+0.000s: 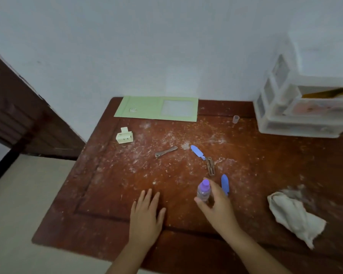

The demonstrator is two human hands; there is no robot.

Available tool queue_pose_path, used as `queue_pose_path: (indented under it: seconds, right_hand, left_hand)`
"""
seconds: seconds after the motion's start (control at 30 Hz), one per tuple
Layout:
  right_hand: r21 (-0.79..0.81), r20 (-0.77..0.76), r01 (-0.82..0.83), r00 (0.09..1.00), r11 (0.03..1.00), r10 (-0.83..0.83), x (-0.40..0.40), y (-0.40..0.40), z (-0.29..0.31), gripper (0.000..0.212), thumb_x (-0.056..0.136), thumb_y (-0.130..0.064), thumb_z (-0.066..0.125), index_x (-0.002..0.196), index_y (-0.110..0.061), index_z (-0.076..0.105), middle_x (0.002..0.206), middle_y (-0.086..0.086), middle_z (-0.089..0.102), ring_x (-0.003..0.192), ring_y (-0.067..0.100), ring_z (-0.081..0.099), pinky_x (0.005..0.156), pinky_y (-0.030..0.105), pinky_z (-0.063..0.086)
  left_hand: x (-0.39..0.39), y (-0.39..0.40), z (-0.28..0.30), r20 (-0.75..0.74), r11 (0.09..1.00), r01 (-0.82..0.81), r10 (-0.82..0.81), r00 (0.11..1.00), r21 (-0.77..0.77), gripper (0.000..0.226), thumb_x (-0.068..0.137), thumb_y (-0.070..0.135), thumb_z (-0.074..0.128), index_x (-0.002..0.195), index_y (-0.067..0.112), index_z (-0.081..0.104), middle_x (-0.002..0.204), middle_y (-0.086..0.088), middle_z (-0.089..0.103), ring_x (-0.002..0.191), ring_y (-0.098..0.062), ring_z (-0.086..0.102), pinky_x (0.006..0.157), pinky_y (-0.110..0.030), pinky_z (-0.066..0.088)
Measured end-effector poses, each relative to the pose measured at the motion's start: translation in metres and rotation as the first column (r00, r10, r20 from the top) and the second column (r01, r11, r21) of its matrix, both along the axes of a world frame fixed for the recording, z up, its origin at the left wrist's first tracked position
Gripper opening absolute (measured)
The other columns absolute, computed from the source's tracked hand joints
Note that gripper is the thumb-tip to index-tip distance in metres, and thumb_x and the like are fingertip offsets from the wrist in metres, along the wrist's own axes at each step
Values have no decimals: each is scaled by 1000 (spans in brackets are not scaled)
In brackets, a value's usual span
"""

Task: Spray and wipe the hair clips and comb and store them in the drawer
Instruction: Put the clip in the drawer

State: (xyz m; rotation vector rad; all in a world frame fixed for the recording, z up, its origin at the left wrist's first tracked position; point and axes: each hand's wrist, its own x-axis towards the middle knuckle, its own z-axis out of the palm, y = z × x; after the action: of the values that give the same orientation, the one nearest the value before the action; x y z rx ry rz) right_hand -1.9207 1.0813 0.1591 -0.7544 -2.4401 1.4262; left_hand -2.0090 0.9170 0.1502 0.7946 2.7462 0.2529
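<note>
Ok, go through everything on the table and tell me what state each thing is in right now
Spray bottle: upright, cap off, held by right hand.
Left hand: flat on table, holding nothing.
Cloth: crumpled, untouched.
Two blue clips: lying loose.
Cream claw clip: closed.
Drawer unit: one drawer pulled open.

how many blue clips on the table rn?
2. One blue clip lies mid-table, just beyond the brown clip. The other blue clip lies nearer, partly hidden behind the right hand gripping the spray bottle. No others visible.
</note>
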Motion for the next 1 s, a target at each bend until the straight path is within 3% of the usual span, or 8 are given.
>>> queue_pose_path:
  seconds: [0.13,0.23,0.33,0.43,0.6,0.7,0.93,1.0]
  right_hand:
    - [30,-53,57,997,998,-56,2,3,2,22,83,-5,62,100,-19,59,84,-13,57,80,2,55,69,3,39]
    - [-4,-113,110,988,994,-110,20,8,11,32,81,-5,65,89,-33,51,83,-5,61,76,8,58,68,6,42]
    - [-41,-163,225,960,974,-228,45,18,22,22,73,-33,61,92,-32,50,85,-6,61,79,3,59,71,3,40]
    - [-42,-123,298,946,954,-301,70,34,26,62,63,-55,47,114,-21,45,101,-2,58,93,10,55,81,3,38]
    - [-2,-71,372,926,928,-371,90,45,30,73,72,-34,51,137,-22,19,122,6,49,114,26,49,97,45,41]
    - [-20,-86,352,932,936,-353,95,47,32,66,76,-28,50,130,-31,12,121,0,47,116,19,45,99,38,38]
    - [-127,-76,291,950,948,-301,110,61,33,55,89,-7,49,125,-34,18,125,-17,37,115,9,40,96,18,30]
    - [-156,-24,223,973,962,-230,109,60,39,48,91,-5,44,125,-31,22,109,-22,43,90,-1,51,77,3,37]
  left_hand:
    - [6,-1,-5,-33,1000,3,-3,999,-3,43,89,35,44,128,20,50,142,-7,44,133,-29,39,106,-48,35]
    - [6,-2,-10,91,999,-17,21,996,-47,50,96,40,27,143,24,19,156,-1,9,144,-20,2,117,-39,5]
    - [7,3,-5,54,995,-39,44,998,-89,52,96,43,23,144,25,14,156,0,4,144,-19,-3,117,-38,2]
    - [11,27,6,65,999,-6,9,998,-51,53,95,44,24,144,24,16,156,-1,4,144,-20,-3,117,-39,2]
    - [28,101,17,98,969,233,-241,966,80,53,94,39,36,141,18,24,147,-6,28,136,-23,24,109,-34,26]
    - [41,143,23,139,962,266,-272,952,60,43,92,39,43,124,10,41,125,-11,45,114,-27,44,90,-36,41]
    - [49,162,16,168,989,145,-142,976,-8,23,94,15,39,114,8,48,119,-12,53,110,-30,51,98,-41,40]
    - [49,158,16,165,989,136,-144,976,59,22,94,14,39,111,8,51,117,-11,54,109,-29,51,93,-38,39]
